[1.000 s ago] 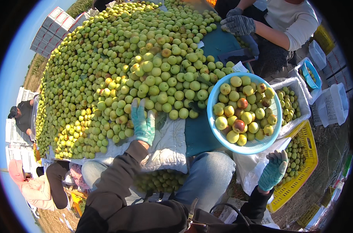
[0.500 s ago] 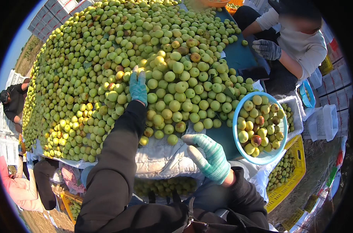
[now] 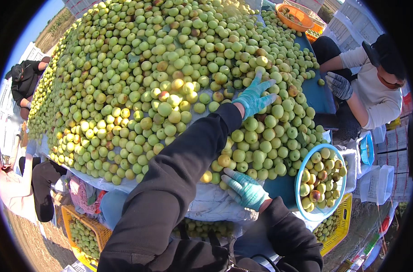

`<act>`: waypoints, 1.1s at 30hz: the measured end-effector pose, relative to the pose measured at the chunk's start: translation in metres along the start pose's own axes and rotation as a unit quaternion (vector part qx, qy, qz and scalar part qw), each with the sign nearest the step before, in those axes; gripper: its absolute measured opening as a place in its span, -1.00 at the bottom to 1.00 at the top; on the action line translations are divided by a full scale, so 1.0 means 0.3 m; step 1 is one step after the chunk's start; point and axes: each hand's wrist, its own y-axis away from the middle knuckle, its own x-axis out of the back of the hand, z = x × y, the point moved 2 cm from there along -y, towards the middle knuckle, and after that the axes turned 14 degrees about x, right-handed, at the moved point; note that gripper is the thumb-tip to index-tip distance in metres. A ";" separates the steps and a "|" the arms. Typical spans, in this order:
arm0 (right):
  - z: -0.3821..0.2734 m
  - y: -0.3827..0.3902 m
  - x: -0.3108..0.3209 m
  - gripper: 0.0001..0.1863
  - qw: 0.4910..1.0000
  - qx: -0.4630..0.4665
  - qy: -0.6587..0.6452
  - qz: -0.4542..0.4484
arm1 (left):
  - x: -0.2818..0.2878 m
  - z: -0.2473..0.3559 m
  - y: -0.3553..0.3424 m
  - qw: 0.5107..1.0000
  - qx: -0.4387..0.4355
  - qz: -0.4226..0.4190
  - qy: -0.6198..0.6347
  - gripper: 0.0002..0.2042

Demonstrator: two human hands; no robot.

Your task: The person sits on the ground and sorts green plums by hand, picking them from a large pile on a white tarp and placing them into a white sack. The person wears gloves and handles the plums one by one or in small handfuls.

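Note:
A broad heap of green jujubes (image 3: 138, 77), some with brown-red patches, covers the sheeted table in front of me. My left hand (image 3: 256, 96), in a teal knitted glove, lies on the right part of the heap, its fingers spread over the fruit. At the near edge of the heap is my right hand (image 3: 248, 188), gloved alike, its fingers outstretched against the jujubes there. Neither hand grips any fruit that I can see. To the right of my right hand stands a light-blue basket (image 3: 298, 181) of jujubes, many of them browned.
A person (image 3: 374, 90) with a grey glove sits beyond the blue-green board (image 3: 316, 79) at right. Two others work at the left. Yellow crates (image 3: 341, 233) of jujubes stand low on both sides. An orange basin (image 3: 292, 22) sits at the far right.
My left hand has swept rightward across the heap, shifting jujubes and baring some of the grey sheet. My right hand has come to the fruit at the near edge. The view has shifted.

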 end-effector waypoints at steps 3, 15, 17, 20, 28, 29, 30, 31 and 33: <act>0.009 0.007 -0.022 -0.47 0.998 0.027 0.043 -0.040 | 0.254 -0.072 0.055 0.978 -0.132 0.139 -0.086 -0.58; 0.080 0.033 -0.069 -0.45 0.991 0.100 0.068 -0.065 | 1.001 -0.640 0.022 0.931 0.056 0.349 0.093 -0.44; 0.076 0.030 -0.071 -0.42 0.990 0.087 0.068 -0.084 | 0.973 -0.621 -0.001 0.926 0.056 0.346 0.138 -0.41; 0.074 0.022 -0.071 -0.38 0.993 0.066 0.044 -0.091 | 0.958 -0.599 -0.025 0.907 0.065 0.299 0.290 -0.40; 0.083 0.018 -0.076 -0.40 0.990 0.091 0.077 -0.078 | 0.841 -0.405 -0.122 0.927 0.046 0.373 0.007 -0.50; 0.083 0.021 -0.075 -0.41 0.991 0.088 0.073 -0.074 | 0.796 -0.334 -0.124 0.889 0.054 0.422 -0.168 -0.52; 0.084 0.022 -0.076 -0.42 0.992 0.080 0.067 -0.077 | 0.703 -0.253 -0.103 0.786 -0.089 0.501 -0.352 -0.61; 0.083 0.023 -0.073 -0.42 0.993 0.085 0.063 -0.051 | 0.616 -0.179 -0.101 0.816 -0.239 0.406 -0.335 -0.70; 0.082 0.025 -0.072 -0.42 0.993 0.082 0.067 -0.054 | 0.398 -0.093 -0.078 0.875 -0.345 0.113 -0.319 -0.80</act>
